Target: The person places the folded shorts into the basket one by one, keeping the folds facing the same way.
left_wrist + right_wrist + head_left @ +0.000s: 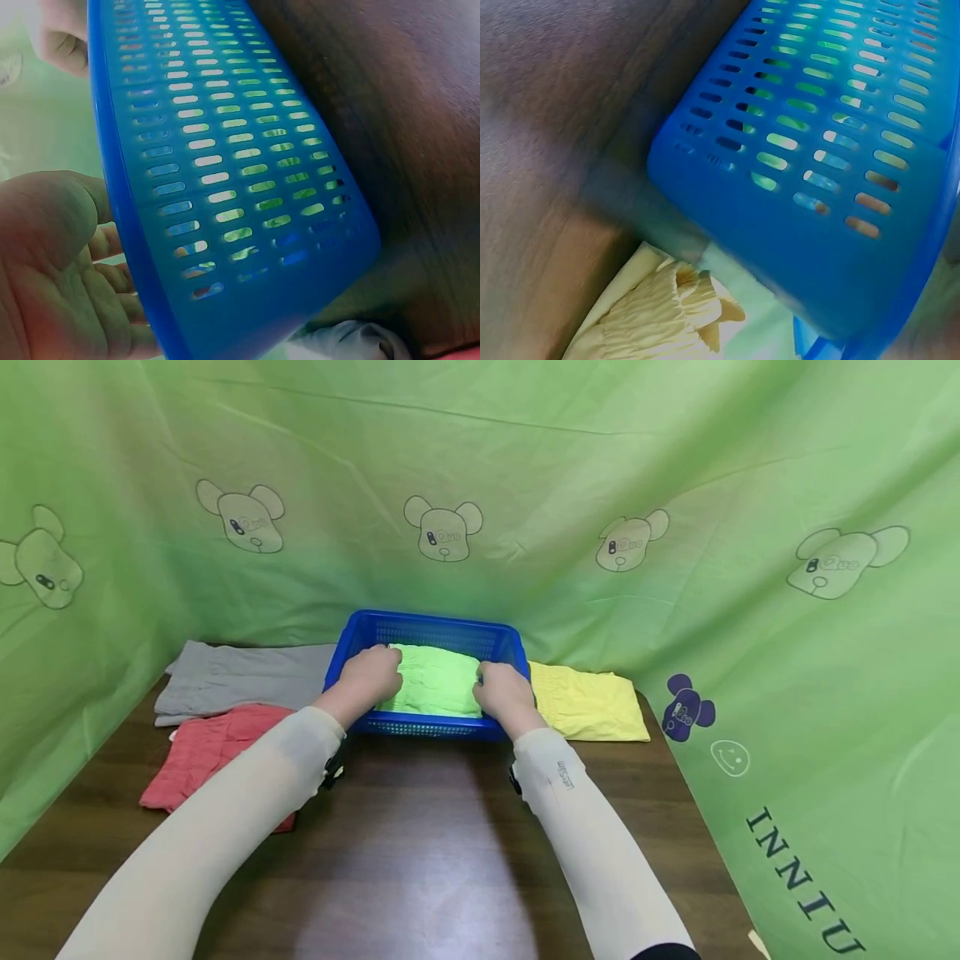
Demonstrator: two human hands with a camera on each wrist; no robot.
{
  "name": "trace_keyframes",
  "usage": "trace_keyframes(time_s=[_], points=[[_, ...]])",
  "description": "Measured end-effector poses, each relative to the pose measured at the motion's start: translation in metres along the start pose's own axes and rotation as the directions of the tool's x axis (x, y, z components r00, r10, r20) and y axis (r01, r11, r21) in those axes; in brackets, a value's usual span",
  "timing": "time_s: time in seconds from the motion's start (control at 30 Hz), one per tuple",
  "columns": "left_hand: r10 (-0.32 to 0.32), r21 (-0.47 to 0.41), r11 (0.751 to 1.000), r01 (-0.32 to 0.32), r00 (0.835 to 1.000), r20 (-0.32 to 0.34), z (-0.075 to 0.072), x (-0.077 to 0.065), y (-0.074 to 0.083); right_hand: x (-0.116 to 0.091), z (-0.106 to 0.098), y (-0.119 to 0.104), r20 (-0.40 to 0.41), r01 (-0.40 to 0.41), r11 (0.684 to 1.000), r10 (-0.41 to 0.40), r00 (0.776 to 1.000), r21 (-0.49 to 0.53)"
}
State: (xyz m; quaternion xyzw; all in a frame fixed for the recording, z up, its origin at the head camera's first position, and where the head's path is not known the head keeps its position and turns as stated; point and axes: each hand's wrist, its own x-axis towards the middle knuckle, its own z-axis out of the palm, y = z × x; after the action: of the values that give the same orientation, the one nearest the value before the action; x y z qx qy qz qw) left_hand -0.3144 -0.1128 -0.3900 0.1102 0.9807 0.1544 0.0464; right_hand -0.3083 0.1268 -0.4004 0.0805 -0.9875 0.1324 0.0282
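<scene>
A pair of folded bright green shorts (433,683) lies inside the blue plastic basket (431,727). At the left edge of the shorts, my left hand (371,679) grips with curled fingers. My right hand (504,693) holds the opposite edge, its fingers bent inside the basket's right rim. In the left wrist view, the basket's slotted wall (225,150) hides the left fingertips, and the palm (52,262) faces the rim. Green cloth shows through the slots in the right wrist view, where the basket (780,150) covers most of the right hand.
Grey folded shorts (247,675) lie left of the basket, with red folded shorts (213,743) overlapping them in front. To the right are yellow folded shorts (588,702) with a gathered waistband. A green printed curtain (525,443) hangs behind and beside the brown wooden table (420,860).
</scene>
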Motion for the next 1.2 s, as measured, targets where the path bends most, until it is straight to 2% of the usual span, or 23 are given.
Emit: trace_keyframes(time_s=[0.1, 0.23, 0.4, 0.53, 0.67, 0.83, 0.9, 1.0, 1.07, 1.2], points=[[0.028, 0.080, 0.997, -0.023, 0.998, -0.056, 0.000, -0.009, 0.001, -0.004, 0.001, 0.001, -0.033, 0.020, 1.000, -0.021, 0.999, -0.008], [0.121, 0.212, 0.973, -0.090, 0.983, -0.139, 0.000, -0.019, 0.004, -0.010, 0.001, 0.003, -0.068, 0.057, 0.998, -0.060, 0.996, -0.034], [0.261, 0.360, 0.918, -0.166, 0.936, -0.235, 0.001, -0.033, 0.008, -0.019, -0.002, 0.003, -0.106, 0.102, 0.991, -0.110, 0.988, -0.081], [0.322, 0.421, 0.889, -0.183, 0.903, -0.286, 0.001, -0.045, 0.007, -0.028, -0.003, -0.003, -0.123, 0.130, 0.986, -0.143, 0.982, -0.106], [0.348, 0.449, 0.876, -0.176, 0.876, -0.335, 0.001, -0.061, 0.003, -0.037, -0.003, -0.012, -0.134, 0.172, 0.978, -0.188, 0.973, -0.118], [0.397, 0.455, 0.869, -0.195, 0.824, -0.404, -0.002, -0.082, -0.004, -0.048, 0.000, -0.022, -0.191, 0.206, 0.969, -0.230, 0.954, -0.135], [0.407, 0.450, 0.869, -0.204, 0.811, -0.419, -0.003, -0.089, -0.008, -0.052, 0.001, -0.026, -0.215, 0.219, 0.965, -0.246, 0.945, -0.142], [0.402, 0.432, 0.878, -0.207, 0.810, -0.427, -0.005, -0.099, -0.016, -0.058, 0.004, -0.033, -0.239, 0.265, 0.952, -0.296, 0.925, -0.155], [0.389, 0.417, 0.886, -0.205, 0.816, -0.426, -0.005, -0.106, -0.021, -0.063, 0.005, -0.037, -0.265, 0.308, 0.938, -0.342, 0.901, -0.161], [0.333, 0.360, 0.915, -0.183, 0.847, -0.414, -0.008, -0.120, -0.033, -0.072, 0.007, -0.047, -0.333, 0.372, 0.910, -0.413, 0.848, -0.180]])
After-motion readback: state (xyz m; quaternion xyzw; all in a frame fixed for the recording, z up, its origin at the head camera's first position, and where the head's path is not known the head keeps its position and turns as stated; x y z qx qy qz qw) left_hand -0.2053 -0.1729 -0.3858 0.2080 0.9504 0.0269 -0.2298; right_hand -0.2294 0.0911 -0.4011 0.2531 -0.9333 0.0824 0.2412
